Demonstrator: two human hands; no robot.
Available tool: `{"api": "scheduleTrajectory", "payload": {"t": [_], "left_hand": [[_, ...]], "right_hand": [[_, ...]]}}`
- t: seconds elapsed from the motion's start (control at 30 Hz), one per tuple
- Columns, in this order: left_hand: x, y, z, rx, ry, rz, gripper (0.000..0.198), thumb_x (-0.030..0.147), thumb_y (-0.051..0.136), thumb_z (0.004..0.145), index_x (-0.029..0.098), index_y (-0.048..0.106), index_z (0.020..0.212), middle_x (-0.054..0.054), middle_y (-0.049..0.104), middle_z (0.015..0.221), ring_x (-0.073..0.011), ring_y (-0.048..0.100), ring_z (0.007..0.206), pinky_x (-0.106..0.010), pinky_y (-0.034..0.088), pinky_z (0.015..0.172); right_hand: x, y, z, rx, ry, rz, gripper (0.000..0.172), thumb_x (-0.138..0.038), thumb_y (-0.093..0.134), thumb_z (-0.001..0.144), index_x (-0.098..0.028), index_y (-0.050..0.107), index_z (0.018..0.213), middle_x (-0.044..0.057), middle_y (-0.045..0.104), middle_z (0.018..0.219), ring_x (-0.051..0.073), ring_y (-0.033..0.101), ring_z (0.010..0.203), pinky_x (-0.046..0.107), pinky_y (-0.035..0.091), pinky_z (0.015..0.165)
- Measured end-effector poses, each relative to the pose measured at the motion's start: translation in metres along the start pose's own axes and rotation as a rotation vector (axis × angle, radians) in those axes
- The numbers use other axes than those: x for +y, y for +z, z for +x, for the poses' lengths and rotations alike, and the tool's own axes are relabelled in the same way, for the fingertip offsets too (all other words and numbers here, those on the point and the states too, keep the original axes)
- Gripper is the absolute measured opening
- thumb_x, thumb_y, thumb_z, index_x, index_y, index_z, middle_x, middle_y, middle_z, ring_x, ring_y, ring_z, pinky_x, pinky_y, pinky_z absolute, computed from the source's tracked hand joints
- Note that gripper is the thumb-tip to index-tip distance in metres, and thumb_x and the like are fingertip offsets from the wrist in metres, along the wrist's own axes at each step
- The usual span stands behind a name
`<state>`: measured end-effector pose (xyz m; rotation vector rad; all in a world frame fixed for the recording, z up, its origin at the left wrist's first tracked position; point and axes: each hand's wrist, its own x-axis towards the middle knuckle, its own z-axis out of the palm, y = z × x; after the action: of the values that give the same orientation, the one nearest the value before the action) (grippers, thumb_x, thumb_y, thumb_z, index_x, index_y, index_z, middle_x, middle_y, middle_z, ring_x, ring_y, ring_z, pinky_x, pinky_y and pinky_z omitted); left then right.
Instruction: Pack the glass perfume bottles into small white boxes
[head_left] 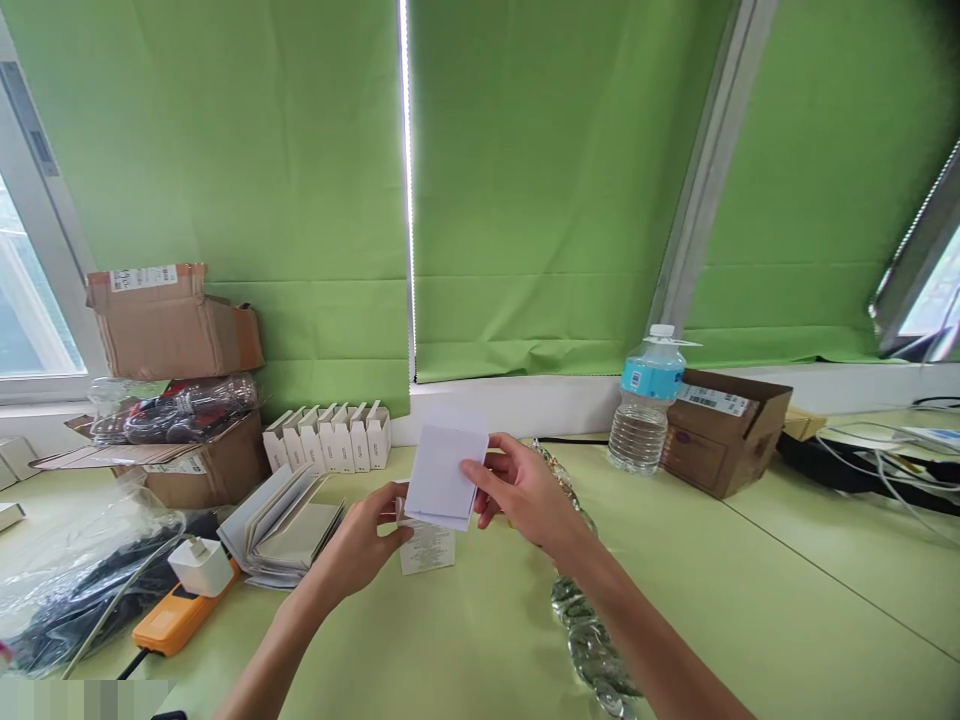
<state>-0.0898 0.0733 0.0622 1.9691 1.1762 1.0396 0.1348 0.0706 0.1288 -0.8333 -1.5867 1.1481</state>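
Observation:
Both hands hold a white folded card point(441, 470) upright above the pale green table point(750, 600). My left hand point(360, 545) grips its lower left edge, and my right hand point(525, 490) pinches its right side. Just below it, a small printed paper leaflet point(427, 550) lies on the table. To the left of my left hand stands a fanned stack of grey-white folded cards point(281, 530). Clear bubble wrap point(589, 630) runs along the table beneath my right forearm.
Several small white cartons point(330, 438) stand in a row at the back. A water bottle point(645, 400) and cardboard boxes point(724, 432) stand back right. At left lie a white charger point(201, 566), an orange power strip point(176, 618) and a plastic bag point(82, 590) holding black items.

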Motion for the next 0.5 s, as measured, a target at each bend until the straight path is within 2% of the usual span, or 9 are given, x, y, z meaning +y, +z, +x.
{"api": "scheduleTrajectory", "payload": {"t": [0.17,0.3,0.5], "left_hand": [[0.006,0.000,-0.001,-0.027,-0.027,-0.124,0.039,0.020,0.063,0.078,0.022,0.060,0.116,-0.004,0.068,0.116,-0.0228,0.064,0.103,-0.040,0.050,0.096],[0.004,-0.003,-0.001,-0.061,-0.055,-0.237,0.039,0.022,0.068,0.076,0.020,0.059,0.114,-0.008,0.067,0.117,-0.0258,0.063,0.107,-0.042,0.049,0.095],[0.003,-0.003,-0.002,-0.130,-0.078,-0.366,0.030,0.031,0.071,0.078,0.018,0.056,0.101,-0.010,0.068,0.111,-0.0255,0.063,0.107,-0.040,0.048,0.094]], "right_hand": [[0.011,0.007,0.004,-0.071,0.018,0.049,0.034,-0.045,0.063,0.083,-0.018,0.054,0.102,0.003,0.065,0.085,0.014,0.063,0.059,0.033,0.061,0.056],[0.023,0.006,0.009,-0.074,0.028,0.028,0.039,-0.046,0.067,0.080,-0.016,0.056,0.102,0.005,0.064,0.087,0.016,0.067,0.063,0.036,0.061,0.061],[0.030,-0.004,0.013,-0.058,0.005,-0.072,0.037,-0.043,0.067,0.080,-0.016,0.059,0.104,0.006,0.066,0.093,0.014,0.065,0.064,0.030,0.058,0.061]]}}
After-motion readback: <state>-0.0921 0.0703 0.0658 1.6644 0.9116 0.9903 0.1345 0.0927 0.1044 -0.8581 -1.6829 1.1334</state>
